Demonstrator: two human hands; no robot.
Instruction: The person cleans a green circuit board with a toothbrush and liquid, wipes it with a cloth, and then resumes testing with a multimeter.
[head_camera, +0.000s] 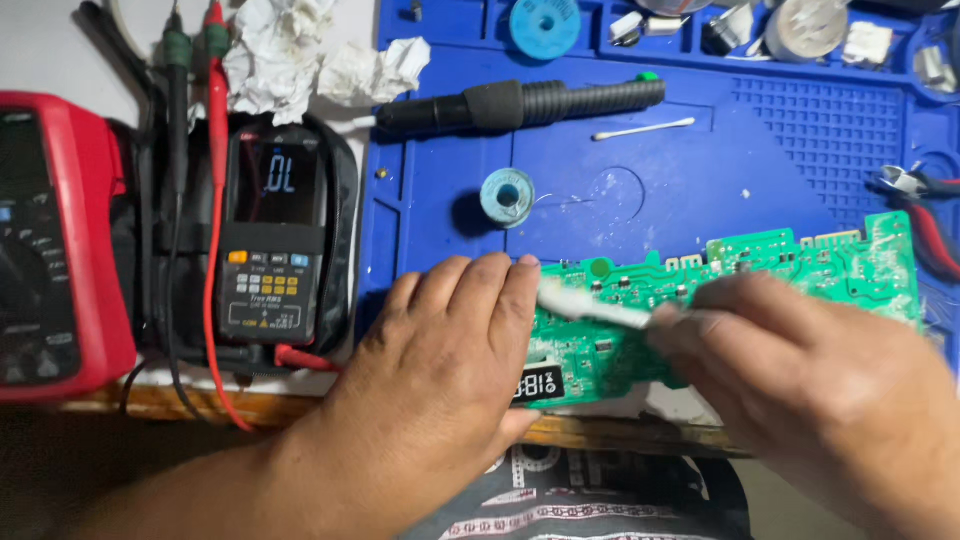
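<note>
A blue work mat (640, 170) covers the bench, with a black multimeter (275, 235) and red meter (55, 250) to its left. The left hand (450, 340) presses flat, fingers together, on the green circuit board (760, 275) at the mat's near edge. The right hand (800, 370) pinches a blurred white brush (590, 305) over the board.

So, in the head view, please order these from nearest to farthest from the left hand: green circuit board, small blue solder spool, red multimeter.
1. Green circuit board: under the left hand.
2. Small blue solder spool: just above, on the mat.
3. Red multimeter: far left.
</note>
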